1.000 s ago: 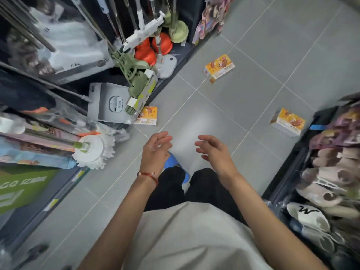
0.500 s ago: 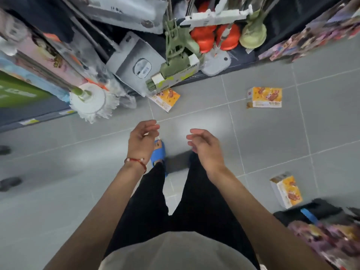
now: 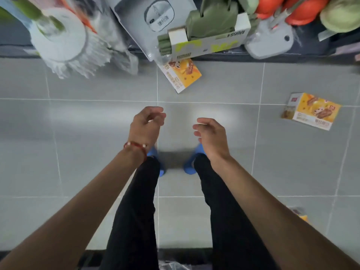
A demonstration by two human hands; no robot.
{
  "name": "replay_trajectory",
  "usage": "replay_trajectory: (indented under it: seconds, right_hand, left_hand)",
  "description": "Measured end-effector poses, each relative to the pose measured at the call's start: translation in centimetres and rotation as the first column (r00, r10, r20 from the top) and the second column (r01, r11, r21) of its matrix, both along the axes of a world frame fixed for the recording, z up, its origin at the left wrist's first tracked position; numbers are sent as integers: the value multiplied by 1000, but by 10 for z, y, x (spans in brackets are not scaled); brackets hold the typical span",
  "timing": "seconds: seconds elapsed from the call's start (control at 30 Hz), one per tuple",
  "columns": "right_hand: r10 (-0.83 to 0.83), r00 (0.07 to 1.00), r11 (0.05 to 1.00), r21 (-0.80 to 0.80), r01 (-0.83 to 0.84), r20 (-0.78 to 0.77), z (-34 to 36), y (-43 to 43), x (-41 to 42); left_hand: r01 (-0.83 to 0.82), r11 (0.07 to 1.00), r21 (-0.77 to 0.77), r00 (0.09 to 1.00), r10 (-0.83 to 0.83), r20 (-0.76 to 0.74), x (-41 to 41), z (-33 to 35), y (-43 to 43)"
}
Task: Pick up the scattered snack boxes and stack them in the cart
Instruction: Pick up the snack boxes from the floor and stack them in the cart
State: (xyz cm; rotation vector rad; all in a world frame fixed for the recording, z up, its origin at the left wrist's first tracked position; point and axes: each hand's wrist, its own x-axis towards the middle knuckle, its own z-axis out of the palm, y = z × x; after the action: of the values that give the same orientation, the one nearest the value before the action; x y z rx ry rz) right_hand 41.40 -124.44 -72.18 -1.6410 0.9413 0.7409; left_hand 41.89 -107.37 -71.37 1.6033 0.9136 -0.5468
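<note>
Head view, looking straight down: the person stands on a grey tiled floor in blue shoes, and everything else is placed from those shoes.

Both forearms reach forward above the shoes. The left hand, with a red bracelet at its wrist, hangs above the left shoe; its fingers are loosely curled towards the thumb and hold nothing. The right hand hangs above the right shoe, with its fingers relaxed, slightly bent and also empty. The hands are apart and touch no box.

One snack box, orange and white, lies flat on the floor ahead of the shoes, its far end tucked under a green-and-white carton at the foot of the shelf. A second snack box lies tilted on the floor ahead and well to the right of the shoes. To the right and behind them, an orange scrap shows past the right forearm, too hidden to name.

Ahead and to the left of the shoes, a white mop head overhangs the floor. A grey box leans beside it. Red plungers stand ahead and far to the right.
</note>
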Motion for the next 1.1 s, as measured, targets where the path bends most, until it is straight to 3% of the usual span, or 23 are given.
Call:
replay_trajectory:
  seconds: [0.27, 0.4, 0.63, 0.77, 0.93, 1.1]
  right_hand:
    - [-109, 990, 994, -16, 111, 91, -208, 40, 23]
    - [-199, 966, 980, 0, 201, 165, -299, 66, 36]
    - [-359, 836, 907, -56, 417, 415, -424, 92, 61]
    - [-481, 717, 846, 51, 531, 504, -455, 103, 77]
    - [-487, 630, 841, 130, 525, 605, -468, 102, 90]
    - [-402, 637, 894, 133, 427, 658, -463, 102, 92]
  left_hand:
    - [145, 987, 63, 987, -148, 56, 36, -182, 29]
    - [143, 987, 72, 981, -151, 121, 47, -273, 45]
    - [174, 976, 131, 950, -201, 239, 57, -398, 78]
    - [170, 973, 155, 933, -210, 293, 69, -434, 89]
    - [108, 989, 98, 925, -136, 355, 91, -449, 93]
    - [86, 994, 61, 917, -103, 387, 107, -451, 86]
